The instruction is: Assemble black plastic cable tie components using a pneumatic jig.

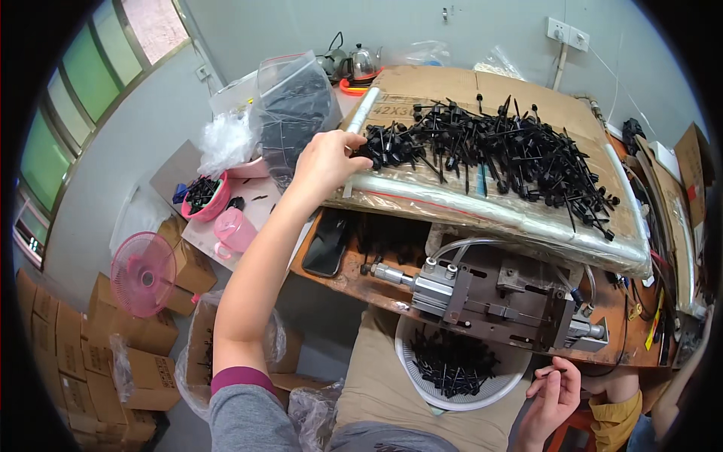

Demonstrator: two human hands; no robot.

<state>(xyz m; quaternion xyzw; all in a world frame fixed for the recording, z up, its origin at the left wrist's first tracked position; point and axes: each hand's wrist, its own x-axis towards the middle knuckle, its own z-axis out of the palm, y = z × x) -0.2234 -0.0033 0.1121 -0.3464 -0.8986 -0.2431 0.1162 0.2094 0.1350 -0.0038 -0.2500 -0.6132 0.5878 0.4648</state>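
A large heap of black plastic pieces (512, 151), with thin stems and wider heads, lies on a cardboard tray (422, 197) edged in clear tape. My left hand (324, 160) is at the heap's left end, thumb and forefinger apart around some pieces. Below the tray, a metal fixture with an air cylinder (435, 290) is on the wooden bench. My right hand (556, 395) is low beside the fixture's right end, fingers curled and fingertips pinched; what they hold, if anything, is too small to make out. A white basket (520, 371) of similar black pieces (452, 365) rests at my lap.
Left of the tray stand a clear bag of black pieces (295, 113), a pink basket (207, 209) and a pink cup (235, 228). A dark phone (325, 248) lies on the bench. Cartons (83, 361) and a pink fan (143, 275) are at left. Another person's arm (621, 388) shows at right.
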